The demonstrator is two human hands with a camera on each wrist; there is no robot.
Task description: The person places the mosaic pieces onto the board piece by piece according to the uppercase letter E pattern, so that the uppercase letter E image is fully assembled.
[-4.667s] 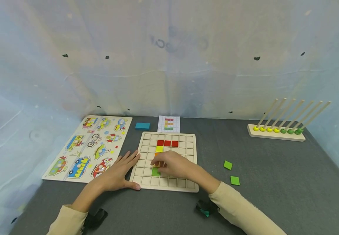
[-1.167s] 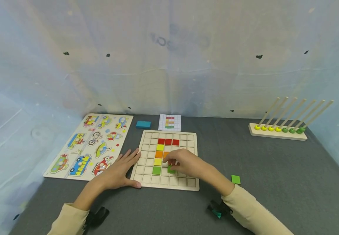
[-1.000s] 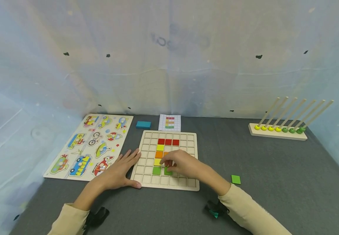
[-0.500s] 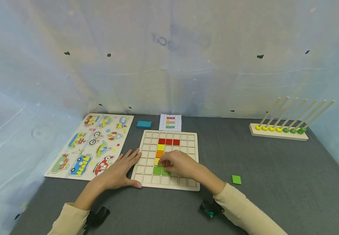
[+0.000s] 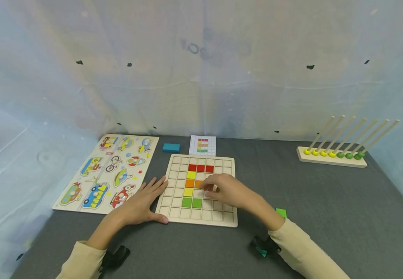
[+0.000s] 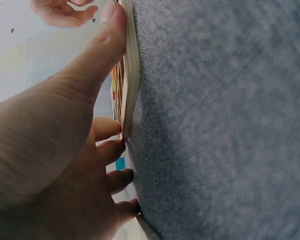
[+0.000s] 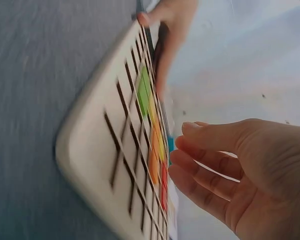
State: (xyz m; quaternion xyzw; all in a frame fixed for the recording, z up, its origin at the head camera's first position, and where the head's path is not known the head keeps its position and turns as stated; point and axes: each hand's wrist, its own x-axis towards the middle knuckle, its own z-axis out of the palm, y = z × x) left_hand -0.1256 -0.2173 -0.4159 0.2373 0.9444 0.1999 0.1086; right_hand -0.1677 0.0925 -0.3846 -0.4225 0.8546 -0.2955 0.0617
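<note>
My left hand [image 5: 140, 205] lies with spread fingers along the left edge of a wooden grid board [image 5: 222, 217], its thumb at the near corner. In the left wrist view, the fingertips and thumb [image 6: 107, 37] touch the board's side. Over the right part of the board hovers my right hand [image 5: 227, 190], fingers loosely bent and holding nothing, as the right wrist view shows. Red tiles [image 5: 200, 168], yellow tiles [image 5: 188, 192], orange tiles [image 5: 189, 183] and two green tiles [image 5: 197, 203] sit in the cells. My right hand partly covers the orange row.
One loose green tile [image 5: 281, 212] lies right of the board, partly behind my right forearm. Behind the board are a pattern card [image 5: 202, 145] and a blue block [image 5: 171, 147]. A vehicle puzzle [image 5: 117, 174] lies left; a peg stand with beads [image 5: 330, 158] stands far right.
My right hand picked up one of two loose green tiles, placed it beside the first green tile on the board, let go and drew back up and right. My left hand stayed put.
</note>
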